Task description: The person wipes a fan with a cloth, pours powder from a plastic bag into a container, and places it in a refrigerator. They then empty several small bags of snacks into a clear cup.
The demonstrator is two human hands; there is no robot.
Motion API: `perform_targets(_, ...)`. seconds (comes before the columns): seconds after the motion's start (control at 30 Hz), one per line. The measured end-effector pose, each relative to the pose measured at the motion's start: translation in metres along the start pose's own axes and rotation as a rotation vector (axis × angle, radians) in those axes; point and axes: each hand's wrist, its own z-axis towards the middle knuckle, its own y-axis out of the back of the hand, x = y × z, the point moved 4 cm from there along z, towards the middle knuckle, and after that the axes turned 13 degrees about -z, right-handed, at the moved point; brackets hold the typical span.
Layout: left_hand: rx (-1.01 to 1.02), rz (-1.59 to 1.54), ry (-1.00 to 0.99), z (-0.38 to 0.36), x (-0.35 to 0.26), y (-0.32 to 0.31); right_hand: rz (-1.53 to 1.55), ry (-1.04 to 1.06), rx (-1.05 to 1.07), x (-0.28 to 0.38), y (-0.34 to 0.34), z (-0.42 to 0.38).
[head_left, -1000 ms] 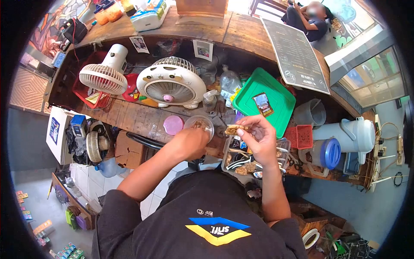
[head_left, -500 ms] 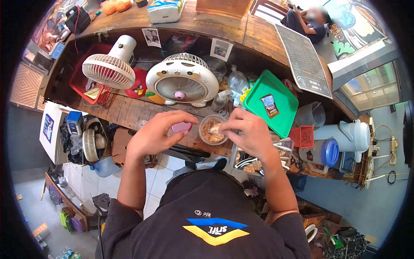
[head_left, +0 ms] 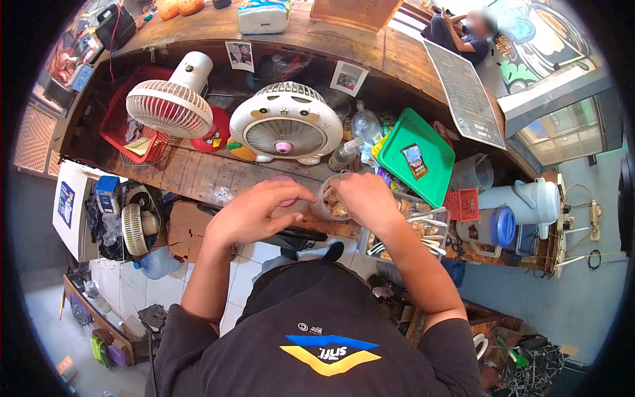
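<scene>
A clear round container (head_left: pixel 333 201) with brown food pieces stands near the front edge of the wooden counter. My right hand (head_left: pixel 368 202) is at its right rim, fingers bent together and reaching in; what they hold is hidden. To the container's left is my left hand (head_left: pixel 263 210), thumb and fingers apart, with the fingertips close to its side. A small pink round object (head_left: pixel 284 188) shows behind the left fingers. Beside my right forearm, a clear box (head_left: pixel 423 228) contains more brown pieces and white-handled utensils.
Behind the hands stand a white animal-faced fan (head_left: pixel 286 126) and a spray bottle (head_left: pixel 344 155). A green tray (head_left: pixel 433 175) with a sachet leans at the right, near a red basket (head_left: pixel 465 204) and a pale blue jug (head_left: pixel 522 202). A person (head_left: pixel 463 36) sits beyond the counter.
My right hand has come down over the container's right side, covering more of it. My left hand has shifted slightly right and down. The camera view has moved a little.
</scene>
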Motion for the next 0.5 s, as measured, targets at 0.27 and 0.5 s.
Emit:
perform_targets(0.27, 0.061, 0.002, 0.065, -0.002, 0.002, 0.006, 0.186, 0.008, -0.102, 0.0, -0.006, -0.007)
perform_targets(0.5, 0.091, 0.034, 0.026, -0.001, 0.002, 0.004, 0.133, 0.036, 0.099, 0.014, -0.017, 0.008)
